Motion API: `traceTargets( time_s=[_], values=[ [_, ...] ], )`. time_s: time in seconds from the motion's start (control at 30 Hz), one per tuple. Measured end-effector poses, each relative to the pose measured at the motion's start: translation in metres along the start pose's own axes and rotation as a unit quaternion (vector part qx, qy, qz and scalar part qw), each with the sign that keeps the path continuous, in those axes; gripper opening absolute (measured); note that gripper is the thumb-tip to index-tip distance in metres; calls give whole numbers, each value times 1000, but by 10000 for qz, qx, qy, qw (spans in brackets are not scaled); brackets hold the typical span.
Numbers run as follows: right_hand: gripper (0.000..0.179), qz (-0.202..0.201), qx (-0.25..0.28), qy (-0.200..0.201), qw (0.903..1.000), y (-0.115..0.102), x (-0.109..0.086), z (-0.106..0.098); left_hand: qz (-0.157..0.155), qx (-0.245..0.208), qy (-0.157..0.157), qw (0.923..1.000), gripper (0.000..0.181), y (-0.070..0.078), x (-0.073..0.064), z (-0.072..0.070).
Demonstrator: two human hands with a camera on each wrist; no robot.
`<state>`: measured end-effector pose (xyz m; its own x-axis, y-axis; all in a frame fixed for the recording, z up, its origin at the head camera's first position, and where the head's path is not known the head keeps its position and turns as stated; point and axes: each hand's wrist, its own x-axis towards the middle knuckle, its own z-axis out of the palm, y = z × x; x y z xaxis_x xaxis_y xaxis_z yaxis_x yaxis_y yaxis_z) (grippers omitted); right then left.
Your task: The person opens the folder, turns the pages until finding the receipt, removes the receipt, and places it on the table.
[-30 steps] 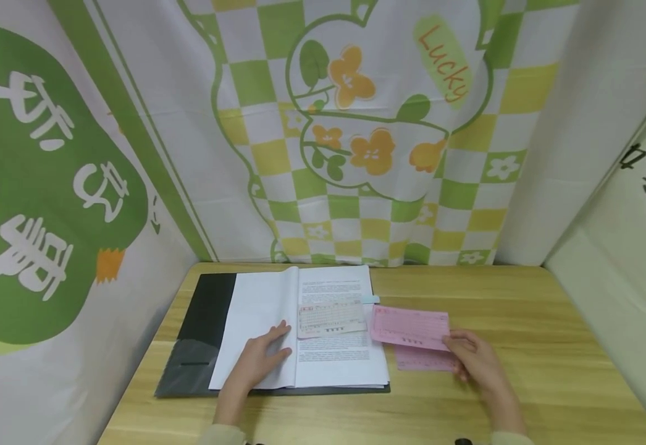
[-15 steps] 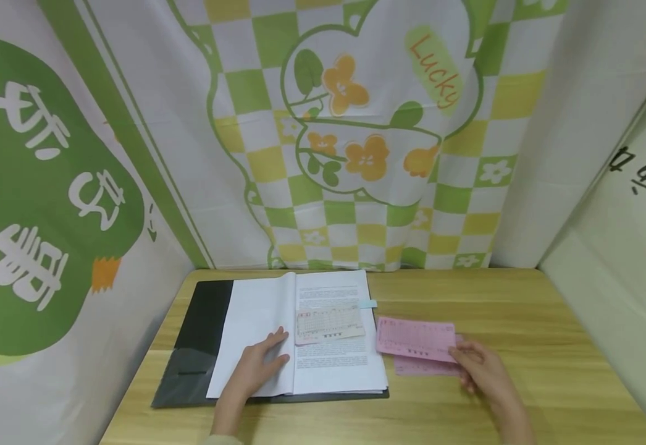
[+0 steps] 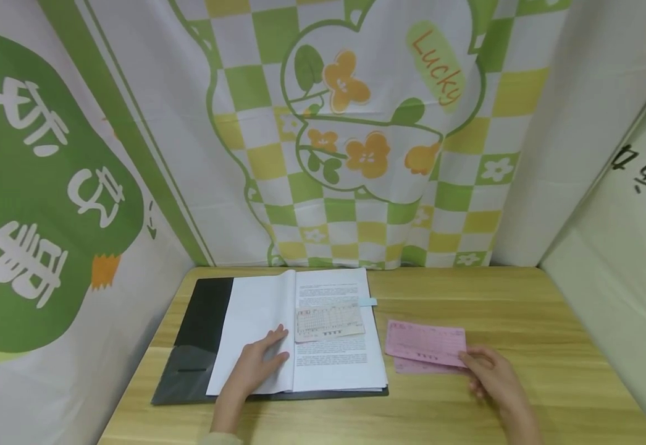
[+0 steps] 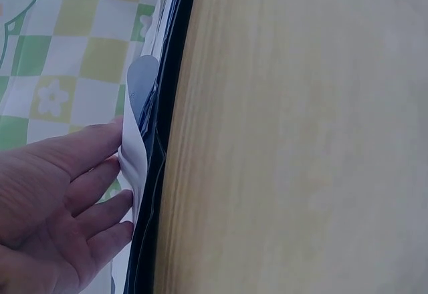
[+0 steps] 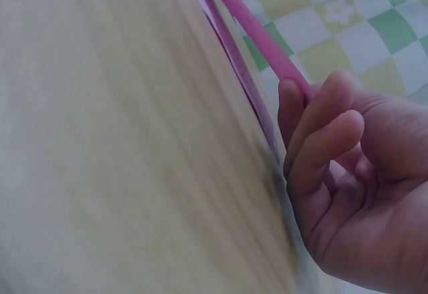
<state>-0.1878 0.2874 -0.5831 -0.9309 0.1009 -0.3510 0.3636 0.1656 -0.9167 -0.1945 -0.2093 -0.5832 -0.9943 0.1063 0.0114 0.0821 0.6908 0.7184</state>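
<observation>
An open black folder (image 3: 203,309) with white pages lies at the left of the table. My left hand (image 3: 256,364) rests on its left page (image 3: 256,303), fingers spread out toward the fold; the left wrist view shows the fingertips against the paper. On the printed right page (image 3: 334,377) lies a pale printed slip (image 3: 328,322). My right hand (image 3: 490,371) pinches the right lower corner of a pink slip (image 3: 425,340). In the right wrist view that pink slip (image 5: 264,40) slants up over a second pink slip (image 5: 234,57), which lies on the wood.
The wooden table (image 3: 467,414) is bounded by a checked, flower-printed cloth (image 3: 367,204) at the back and printed cloths at both sides. A light blue tab (image 3: 368,302) sticks out from the folder's right edge.
My right hand has carried the pink slip to the right, away from the folder's edge and over the second pink slip. My left hand stays on the page.
</observation>
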Motion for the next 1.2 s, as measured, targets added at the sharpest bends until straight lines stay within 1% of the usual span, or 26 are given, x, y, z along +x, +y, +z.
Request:
traceTargets(
  time_s=[0.17,0.33,0.43,0.6,0.83,0.97,1.07,1.2],
  values=[
    [48,67,4,3,10000,4,-1,-2,-7,16,12,10000,50,1,0,0],
    [48,17,-99,-23,9999,3,0,-2,-86,-5,22,10000,50,1,-1,-1],
    [47,-39,-268,-4,9996,1,-1,-1,-106,-33,18,9999,50,2,-2,-2],
    [45,-117,-756,53,9971,-3,-4,-1,-73,-34,33,10000,50,2,-2,-2],
    [38,-162,-1354,112,9906,-5,-8,-2,110,18,72,9999,49,2,-2,-1],
    [34,-180,-1485,102,9887,-4,-7,-3,36,26,49,10000,50,2,-1,-1],
    [32,-173,-1511,82,9883,-4,-6,-3,-95,17,16,10000,50,1,0,0],
    [32,-154,-1525,85,9881,-4,-6,-4,-94,-35,-1,9999,50,-1,0,1]
  ],
)
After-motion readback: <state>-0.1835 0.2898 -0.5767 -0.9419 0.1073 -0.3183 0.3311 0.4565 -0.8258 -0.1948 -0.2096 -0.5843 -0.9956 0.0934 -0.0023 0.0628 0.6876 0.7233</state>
